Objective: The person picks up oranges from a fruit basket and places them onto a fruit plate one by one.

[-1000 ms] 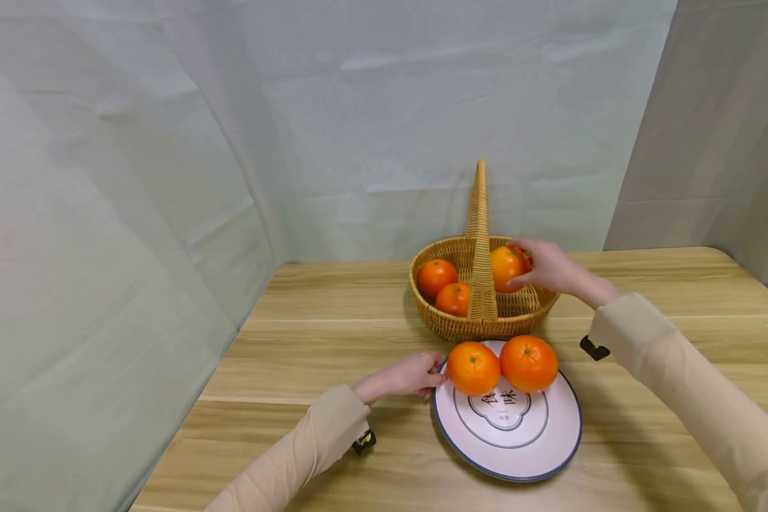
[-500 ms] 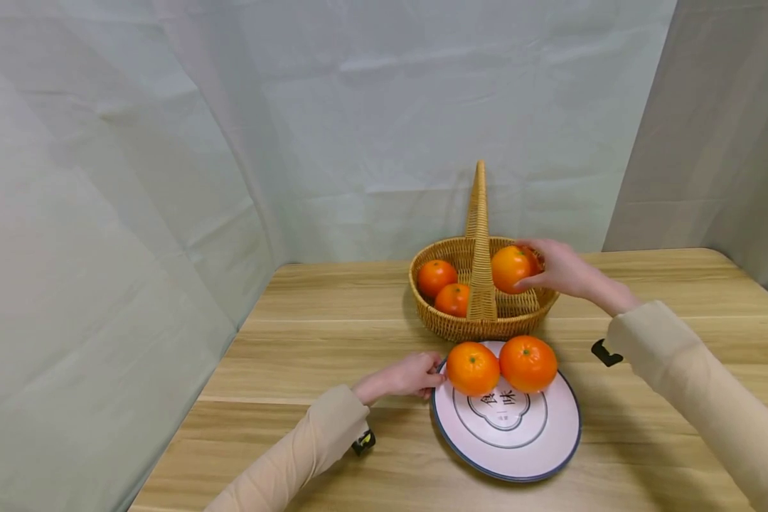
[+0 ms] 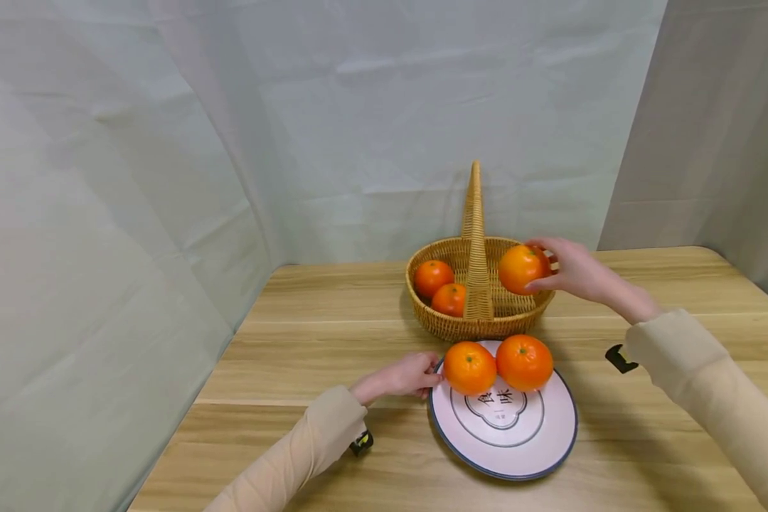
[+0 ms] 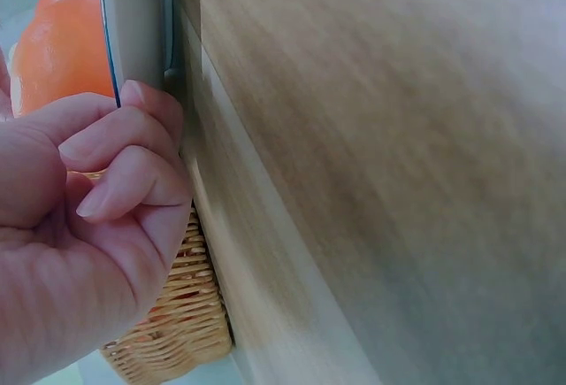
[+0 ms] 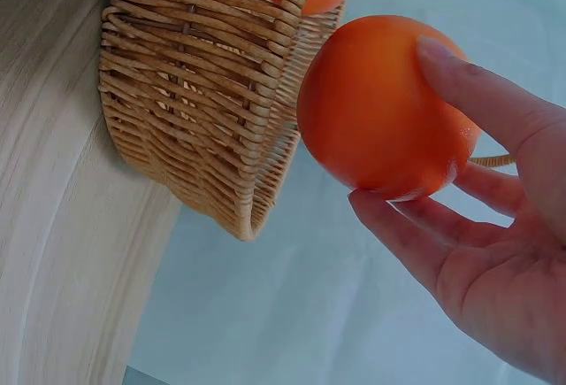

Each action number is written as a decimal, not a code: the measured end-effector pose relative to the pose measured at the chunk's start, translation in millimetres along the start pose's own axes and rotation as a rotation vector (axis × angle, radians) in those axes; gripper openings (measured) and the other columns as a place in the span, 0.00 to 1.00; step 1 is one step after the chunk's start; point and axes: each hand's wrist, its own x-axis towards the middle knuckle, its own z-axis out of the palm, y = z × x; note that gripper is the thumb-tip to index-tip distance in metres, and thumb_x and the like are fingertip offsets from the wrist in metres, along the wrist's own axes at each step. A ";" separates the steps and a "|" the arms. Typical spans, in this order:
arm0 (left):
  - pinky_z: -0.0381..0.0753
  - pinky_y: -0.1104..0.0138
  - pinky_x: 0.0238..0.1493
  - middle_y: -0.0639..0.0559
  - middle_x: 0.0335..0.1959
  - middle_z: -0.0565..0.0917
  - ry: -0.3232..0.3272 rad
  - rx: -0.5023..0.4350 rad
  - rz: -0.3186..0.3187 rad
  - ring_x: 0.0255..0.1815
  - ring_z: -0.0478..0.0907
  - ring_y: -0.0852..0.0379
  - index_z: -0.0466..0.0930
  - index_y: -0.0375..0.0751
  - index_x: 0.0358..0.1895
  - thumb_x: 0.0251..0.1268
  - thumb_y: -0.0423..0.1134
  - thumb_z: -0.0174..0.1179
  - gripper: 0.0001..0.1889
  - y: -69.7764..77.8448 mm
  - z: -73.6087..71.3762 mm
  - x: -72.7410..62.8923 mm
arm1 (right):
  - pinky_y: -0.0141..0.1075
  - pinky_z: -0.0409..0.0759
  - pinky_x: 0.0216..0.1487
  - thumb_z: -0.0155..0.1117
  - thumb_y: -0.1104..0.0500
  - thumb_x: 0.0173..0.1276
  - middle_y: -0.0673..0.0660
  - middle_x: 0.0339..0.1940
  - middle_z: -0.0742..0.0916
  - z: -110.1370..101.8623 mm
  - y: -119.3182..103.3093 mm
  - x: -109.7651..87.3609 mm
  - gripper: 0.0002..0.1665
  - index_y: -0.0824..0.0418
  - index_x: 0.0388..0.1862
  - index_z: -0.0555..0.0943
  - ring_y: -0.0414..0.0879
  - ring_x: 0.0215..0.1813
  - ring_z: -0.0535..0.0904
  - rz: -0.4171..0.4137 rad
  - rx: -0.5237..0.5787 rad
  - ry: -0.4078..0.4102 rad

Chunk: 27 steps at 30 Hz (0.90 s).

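Over the counter (image 3: 307,355), your right hand (image 3: 579,270), fingers curled round an orange (image 3: 518,270), has drawn it rightward, seemingly clear of the basket (image 3: 480,328), right of frame center; your left hand (image 3: 408,375) pinches the plate (image 3: 547,441).

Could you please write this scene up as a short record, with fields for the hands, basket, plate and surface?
Right hand: holds an orange above the basket
Left hand: pinches the edge of the plate
In basket: two visible oranges
On plate: two oranges, side by side
Surface: wood-grain table
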 end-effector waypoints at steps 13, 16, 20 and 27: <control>0.65 0.75 0.14 0.52 0.14 0.70 0.009 0.011 -0.004 0.13 0.67 0.62 0.68 0.37 0.31 0.64 0.29 0.52 0.05 -3.1 1.1 2.0 | 0.50 0.76 0.40 0.74 0.59 0.49 0.69 0.53 0.73 -8.8 -10.3 -17.3 0.41 0.73 0.58 0.65 0.63 0.47 0.72 -0.049 -0.012 0.010; 0.65 0.75 0.13 0.52 0.13 0.70 0.008 0.008 -0.003 0.12 0.67 0.62 0.68 0.36 0.31 0.64 0.29 0.52 0.05 -3.2 0.8 1.9 | 0.50 0.75 0.41 0.74 0.59 0.48 0.69 0.52 0.74 -9.3 -12.9 -20.6 0.41 0.73 0.58 0.66 0.62 0.47 0.72 -0.064 -0.030 0.016; 0.66 0.75 0.14 0.52 0.13 0.70 0.007 -0.001 -0.006 0.13 0.67 0.62 0.68 0.36 0.31 0.64 0.29 0.52 0.05 -3.1 1.1 2.2 | 0.50 0.76 0.40 0.75 0.59 0.47 0.69 0.52 0.74 -9.6 -15.0 -24.3 0.41 0.73 0.58 0.66 0.62 0.47 0.72 -0.073 -0.022 0.022; 0.66 0.75 0.14 0.52 0.14 0.70 0.007 -0.002 -0.009 0.13 0.67 0.62 0.67 0.37 0.31 0.64 0.29 0.52 0.05 -2.4 1.3 2.1 | 0.46 0.78 0.36 0.76 0.60 0.45 0.69 0.51 0.74 -12.5 -19.8 -31.3 0.42 0.73 0.57 0.67 0.62 0.45 0.73 -0.096 -0.009 0.018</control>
